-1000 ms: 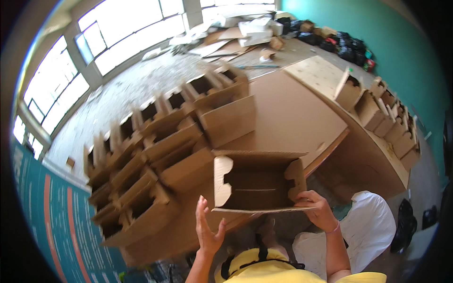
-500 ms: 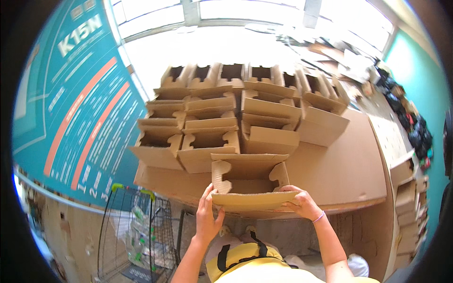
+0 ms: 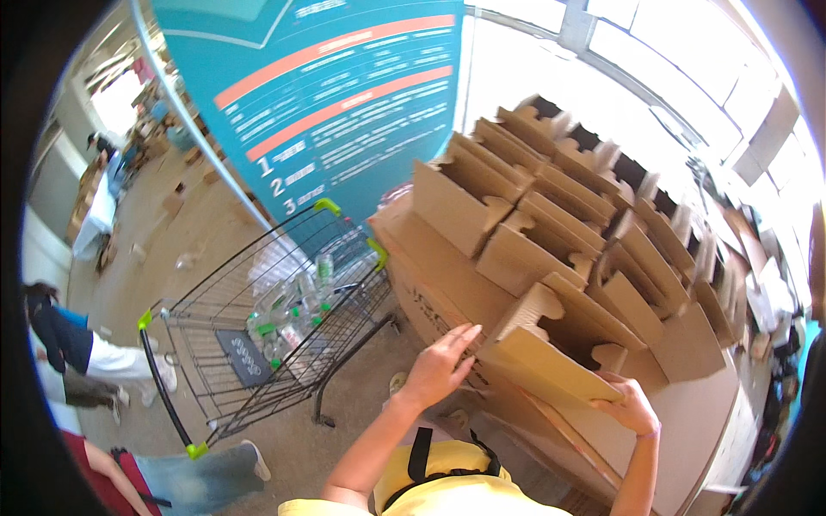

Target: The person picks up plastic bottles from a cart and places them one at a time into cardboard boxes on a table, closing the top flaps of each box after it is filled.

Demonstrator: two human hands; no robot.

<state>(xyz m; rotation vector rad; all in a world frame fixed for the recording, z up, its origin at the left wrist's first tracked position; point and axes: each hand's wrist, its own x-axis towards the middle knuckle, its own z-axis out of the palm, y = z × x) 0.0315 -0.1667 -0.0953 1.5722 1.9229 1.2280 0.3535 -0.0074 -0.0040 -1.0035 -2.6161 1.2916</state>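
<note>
An open-topped brown cardboard box [image 3: 551,361] stands at the near edge of a large cardboard-covered surface [image 3: 413,245], its front flap tilted outward. My right hand [image 3: 632,404] grips that flap near its right end, with the fingers over the top edge and partly hidden behind it. Just off the box's left corner is my left hand [image 3: 439,370], its fingers stretched out and holding nothing. Behind this box, several similar open boxes [image 3: 460,211] stand close together in rows.
On the left, a black wire shopping cart [image 3: 232,344] with green corners holds clear plastic bottles [image 3: 292,314]. A teal banner [image 3: 344,103] rises behind it. Other people stand at the lower left, one in a dark top [image 3: 64,340]. Flattened cardboard and dark bags lie along the right.
The view has swung left, bringing the whole cart and other people into sight. My left hand has come away from the box's left side; my right hand still holds the flap.
</note>
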